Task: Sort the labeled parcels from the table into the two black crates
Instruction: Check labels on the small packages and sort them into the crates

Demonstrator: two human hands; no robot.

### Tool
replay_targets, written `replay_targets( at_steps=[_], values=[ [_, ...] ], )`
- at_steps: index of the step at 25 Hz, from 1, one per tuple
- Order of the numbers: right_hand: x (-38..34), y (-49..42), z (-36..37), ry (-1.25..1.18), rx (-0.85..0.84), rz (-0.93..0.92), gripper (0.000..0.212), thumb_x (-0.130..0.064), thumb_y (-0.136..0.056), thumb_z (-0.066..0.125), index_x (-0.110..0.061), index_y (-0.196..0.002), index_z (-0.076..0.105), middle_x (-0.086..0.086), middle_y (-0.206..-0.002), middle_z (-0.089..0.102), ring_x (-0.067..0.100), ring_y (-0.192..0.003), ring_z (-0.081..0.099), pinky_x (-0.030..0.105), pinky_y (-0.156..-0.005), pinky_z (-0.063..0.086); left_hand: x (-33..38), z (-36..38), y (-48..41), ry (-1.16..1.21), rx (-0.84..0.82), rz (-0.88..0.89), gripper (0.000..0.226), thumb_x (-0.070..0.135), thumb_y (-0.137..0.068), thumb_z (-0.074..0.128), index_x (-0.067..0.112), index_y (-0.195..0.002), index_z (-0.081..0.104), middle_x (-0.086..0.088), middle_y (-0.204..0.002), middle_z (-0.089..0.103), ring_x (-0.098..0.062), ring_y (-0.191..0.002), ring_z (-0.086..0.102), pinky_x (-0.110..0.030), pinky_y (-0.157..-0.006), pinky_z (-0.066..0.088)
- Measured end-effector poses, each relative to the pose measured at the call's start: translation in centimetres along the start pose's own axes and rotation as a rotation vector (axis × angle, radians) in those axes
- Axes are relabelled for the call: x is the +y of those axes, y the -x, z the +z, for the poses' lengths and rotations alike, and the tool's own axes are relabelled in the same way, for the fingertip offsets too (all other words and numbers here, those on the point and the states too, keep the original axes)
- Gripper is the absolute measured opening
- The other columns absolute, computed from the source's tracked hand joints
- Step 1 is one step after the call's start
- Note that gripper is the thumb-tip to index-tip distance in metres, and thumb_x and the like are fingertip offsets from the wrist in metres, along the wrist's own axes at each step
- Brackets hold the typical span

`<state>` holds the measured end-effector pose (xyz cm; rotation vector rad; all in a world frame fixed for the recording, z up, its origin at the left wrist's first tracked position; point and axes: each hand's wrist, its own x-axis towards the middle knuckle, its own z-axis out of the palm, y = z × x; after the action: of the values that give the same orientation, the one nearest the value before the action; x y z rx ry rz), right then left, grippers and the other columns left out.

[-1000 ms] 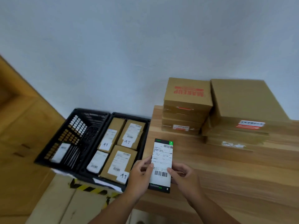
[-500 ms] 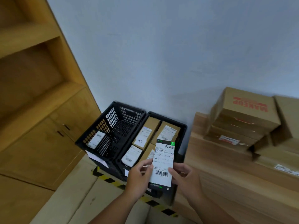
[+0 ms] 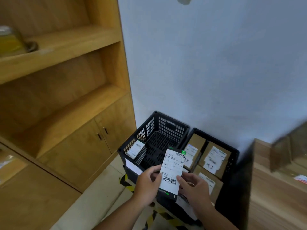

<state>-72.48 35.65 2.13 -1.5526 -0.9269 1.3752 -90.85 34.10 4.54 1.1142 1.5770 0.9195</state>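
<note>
The wall (image 3: 207, 63) fills the view above the fingers. A wooden cabinet (image 3: 66, 113) with open shelves stands well left of them. The table (image 3: 274, 196) lies right of the right fingers, with blurred cartons (image 3: 282, 151) on it. Just beyond the fingertips two crates sit side by side. The left crate (image 3: 154, 127) holds one labelled packet (image 3: 135, 149), and the right crate (image 3: 232, 151) is packed with boxes (image 3: 216, 156). The left hand (image 3: 146, 188) and right hand (image 3: 196, 190) both grip the parcel (image 3: 172, 171) by its lower edges, thumbs on its label. It hangs over the crates' near rims and hides part of both. Striped tape (image 3: 126, 181) lies on the floor just left of the left fingers.
</note>
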Motion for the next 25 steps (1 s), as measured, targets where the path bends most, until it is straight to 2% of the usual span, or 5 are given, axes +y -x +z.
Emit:
replay_targets(
  at_steps=[5,13,17,22,25],
  values=[
    [-0.6,-3.7,7.3,0.028,-0.059,0.006,0.010,-0.010,-0.089,0.077,-0.008,-0.099,0.075,0.004,-0.095,0.079,0.021,-0.083,0.078,0.041,-0.073,0.065,-1.2,-6.2,-5.1,-0.025,0.010,-0.039,0.031,0.015,-0.106,0.051,0.034,-0.123,0.068,0.015,-0.113,0.073,0.008,-0.095,0.069,-0.018,-0.076,0.059],
    [-1.3,-11.5,18.0,0.047,-0.088,0.058,0.011,-0.013,-0.089,0.078,-0.017,-0.100,0.076,-0.005,-0.093,0.080,0.012,-0.083,0.077,0.028,-0.067,0.063,-2.7,-15.6,-15.2,-0.175,0.008,-0.058,0.029,0.019,-0.104,0.055,0.031,-0.127,0.067,0.017,-0.120,0.066,0.010,-0.098,0.063,-0.011,-0.073,0.054],
    [-2.2,-13.6,21.9,0.086,-0.045,0.097,0.013,-0.011,-0.087,0.080,-0.015,-0.099,0.076,-0.003,-0.090,0.080,0.014,-0.082,0.078,0.038,-0.072,0.065,-3.7,-19.3,-19.2,-0.200,-0.071,-0.041,0.025,0.023,-0.103,0.059,0.041,-0.119,0.068,0.018,-0.117,0.066,0.012,-0.097,0.062,-0.011,-0.069,0.054],
    [-2.0,-15.8,25.8,0.108,0.069,0.139,0.015,-0.010,-0.086,0.080,-0.013,-0.100,0.075,-0.002,-0.090,0.080,0.014,-0.081,0.077,0.037,-0.073,0.065,-4.9,-22.5,-25.2,-0.242,-0.210,-0.049,0.024,0.024,-0.102,0.059,0.044,-0.110,0.068,0.016,-0.108,0.072,0.011,-0.093,0.065,-0.017,-0.069,0.059],
    [-1.7,-16.4,28.4,0.089,0.183,0.151,0.014,-0.011,-0.086,0.081,-0.014,-0.098,0.075,0.000,-0.091,0.079,0.017,-0.085,0.077,0.043,-0.078,0.065,-5.1,-24.6,-28.8,-0.304,-0.347,-0.022,0.023,0.025,-0.103,0.057,0.043,-0.112,0.068,0.017,-0.106,0.072,0.012,-0.092,0.065,-0.010,-0.066,0.055]
  ],
)
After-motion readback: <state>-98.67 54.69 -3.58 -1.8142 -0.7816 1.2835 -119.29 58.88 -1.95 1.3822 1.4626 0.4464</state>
